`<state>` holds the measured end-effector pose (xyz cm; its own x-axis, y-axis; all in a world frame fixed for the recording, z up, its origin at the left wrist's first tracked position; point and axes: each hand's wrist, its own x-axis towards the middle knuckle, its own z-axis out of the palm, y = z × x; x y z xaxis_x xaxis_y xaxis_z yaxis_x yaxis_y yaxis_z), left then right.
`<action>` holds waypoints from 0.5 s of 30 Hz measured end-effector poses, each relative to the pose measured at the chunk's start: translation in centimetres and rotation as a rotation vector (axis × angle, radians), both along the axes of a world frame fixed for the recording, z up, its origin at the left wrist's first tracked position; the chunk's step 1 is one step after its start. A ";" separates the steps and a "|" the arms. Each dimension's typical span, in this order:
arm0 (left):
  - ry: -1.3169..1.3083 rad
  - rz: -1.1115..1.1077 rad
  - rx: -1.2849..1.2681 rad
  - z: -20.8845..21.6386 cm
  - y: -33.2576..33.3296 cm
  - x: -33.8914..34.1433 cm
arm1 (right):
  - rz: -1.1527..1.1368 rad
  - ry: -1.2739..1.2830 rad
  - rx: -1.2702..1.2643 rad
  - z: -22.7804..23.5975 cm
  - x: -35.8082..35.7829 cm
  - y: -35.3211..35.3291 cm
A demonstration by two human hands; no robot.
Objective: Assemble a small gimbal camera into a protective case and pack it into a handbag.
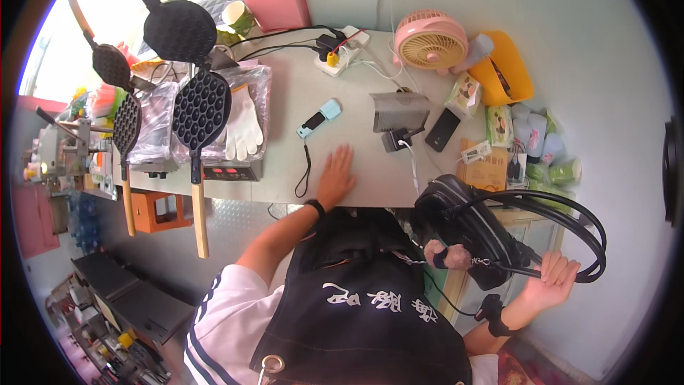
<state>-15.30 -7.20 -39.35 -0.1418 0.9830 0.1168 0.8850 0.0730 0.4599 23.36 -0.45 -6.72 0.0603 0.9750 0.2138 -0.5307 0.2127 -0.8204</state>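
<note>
My right hand (558, 278) is closed around the strap of a black handbag (467, 224), which hangs at the counter's front edge to the right. A fluffy pinkish charm (452, 255) dangles from the bag. My left hand (337, 175) lies flat on the counter (285, 164), fingers stretched out and nothing in it. Just beyond it rests a small light-blue handheld device (319, 118) with a dark screen and a black wrist strap (303, 180). To the right of that are a grey box-shaped device (400, 112) with a cable and a black phone (442, 130).
Waffle irons with wooden handles (201, 107) stand open at the left, a white glove (243, 125) beside them. A pink fan (431, 41), a power strip (342, 57) and a yellow bin (513, 64) are at the back. Cups and packets (545, 142) crowd the right. An orange stool (158, 212) stands below.
</note>
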 end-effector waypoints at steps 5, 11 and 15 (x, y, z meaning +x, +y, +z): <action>0.062 -0.185 -0.114 -4.5 -1.8 6.8 | -0.006 0.004 -0.032 0.0 -0.3 -0.2; 0.061 -0.545 -0.126 -3.6 -0.3 5.7 | -0.027 -0.032 -0.026 0.5 -0.1 -1.4; 0.083 -0.132 -0.103 -2.3 -1.2 0.4 | 0.086 -0.037 0.006 0.4 -0.8 -2.1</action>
<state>-14.94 -8.40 -41.65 -0.0047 0.9998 0.0206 0.9245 -0.0035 0.3812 22.60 -2.59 -6.28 -0.0317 0.9750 0.2200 -0.5163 0.1724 -0.8389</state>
